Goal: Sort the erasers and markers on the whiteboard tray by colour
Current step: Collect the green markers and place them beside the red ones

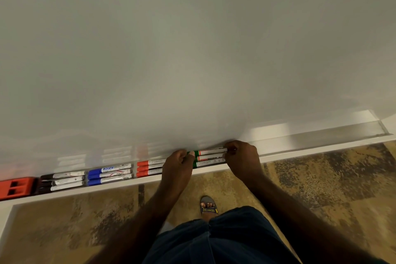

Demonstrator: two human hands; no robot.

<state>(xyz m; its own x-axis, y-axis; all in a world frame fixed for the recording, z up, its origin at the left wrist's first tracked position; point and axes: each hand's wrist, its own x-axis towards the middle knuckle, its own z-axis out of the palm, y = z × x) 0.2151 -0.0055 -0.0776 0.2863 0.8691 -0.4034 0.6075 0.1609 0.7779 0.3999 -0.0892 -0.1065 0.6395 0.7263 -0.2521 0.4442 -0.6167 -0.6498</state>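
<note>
Both hands, left hand (179,162) and right hand (241,156), pinch the ends of the green markers (209,157) on the tray (300,150); light, stiff, slick, likely to roll.

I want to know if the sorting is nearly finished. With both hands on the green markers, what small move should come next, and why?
Probably let go: the green markers already lie stacked between the left hand and right hand, beside the red, blue and black groups.

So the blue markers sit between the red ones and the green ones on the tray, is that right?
Not quite. The head view shows the blue markers between the black markers and the red ones; the green markers lie right of the red, on the tray.
</note>
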